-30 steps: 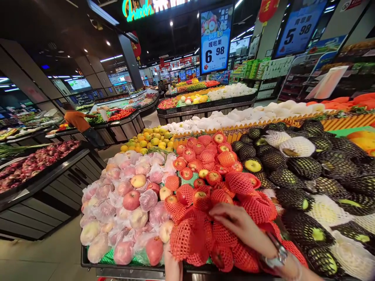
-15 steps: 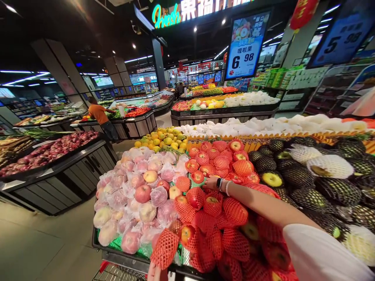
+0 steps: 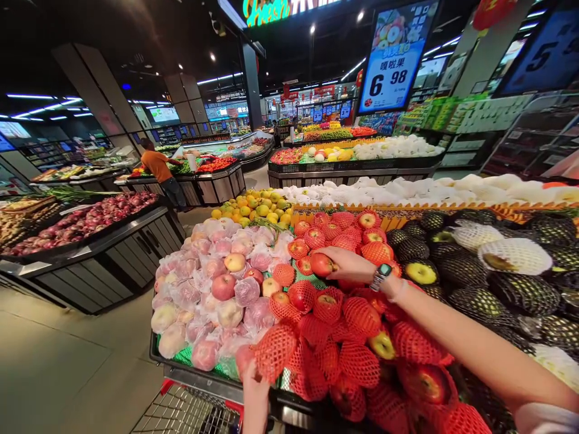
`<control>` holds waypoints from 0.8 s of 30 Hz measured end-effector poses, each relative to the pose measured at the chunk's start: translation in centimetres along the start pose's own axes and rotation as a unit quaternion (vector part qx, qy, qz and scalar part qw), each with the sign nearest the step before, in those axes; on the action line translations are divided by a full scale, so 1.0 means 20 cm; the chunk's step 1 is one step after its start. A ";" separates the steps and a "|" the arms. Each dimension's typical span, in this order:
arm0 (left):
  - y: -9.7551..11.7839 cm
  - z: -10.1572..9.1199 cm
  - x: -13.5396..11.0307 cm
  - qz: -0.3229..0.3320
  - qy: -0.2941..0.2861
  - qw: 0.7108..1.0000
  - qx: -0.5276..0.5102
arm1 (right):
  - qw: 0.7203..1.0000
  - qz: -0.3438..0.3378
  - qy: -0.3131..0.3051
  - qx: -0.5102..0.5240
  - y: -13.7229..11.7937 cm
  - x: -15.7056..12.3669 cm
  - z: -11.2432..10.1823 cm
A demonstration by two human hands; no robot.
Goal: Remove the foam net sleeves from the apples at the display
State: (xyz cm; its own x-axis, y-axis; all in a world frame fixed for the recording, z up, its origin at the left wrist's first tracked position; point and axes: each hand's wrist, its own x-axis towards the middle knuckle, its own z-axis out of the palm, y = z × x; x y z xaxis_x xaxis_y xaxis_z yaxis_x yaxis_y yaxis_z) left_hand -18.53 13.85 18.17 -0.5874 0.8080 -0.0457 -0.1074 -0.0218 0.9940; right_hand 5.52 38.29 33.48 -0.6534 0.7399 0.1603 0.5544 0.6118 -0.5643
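Note:
My right hand [image 3: 348, 264], with a watch on its wrist, is closed around a bare red apple [image 3: 321, 264] just above the pile. Low in front, my left hand [image 3: 254, 386] grips a red foam net sleeve [image 3: 274, 349] at the near edge of the stand. Whether an apple sits inside that sleeve I cannot tell. Apples in red foam nets [image 3: 327, 303] lie under and around my right hand, with green matting showing between some. To the left are apples in clear plastic wrap [image 3: 246, 292], mixed with a few unwrapped ones.
A shopping cart [image 3: 190, 410] stands against the stand's near edge. Dark-netted fruit [image 3: 482, 301] fills the right side; yellow fruit [image 3: 253, 207] and white-netted fruit [image 3: 384, 194] lie behind. Red onions [image 3: 90, 223] are on a stand at left, and a person in orange [image 3: 156, 166] stands beyond.
My right hand, earlier reaching into the netted apples, now holds a bare red apple. My left hand and the foam sleeve have shifted up and right. The view has tilted slightly downward.

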 end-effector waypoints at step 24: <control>0.31 0.34 0.05 0.270 -0.300 0.873 0.275 | 0.882 0.086 0.065 0.459 -0.30 -0.69 0.33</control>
State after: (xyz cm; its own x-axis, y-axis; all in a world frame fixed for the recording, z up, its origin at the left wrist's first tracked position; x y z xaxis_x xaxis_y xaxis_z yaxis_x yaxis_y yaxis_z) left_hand -14.36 18.61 24.93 0.1093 0.9340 0.3401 0.5538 -0.3413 0.7595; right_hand 7.84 22.48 29.33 -0.5027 0.8620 0.0656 -0.0509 0.0462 -0.9976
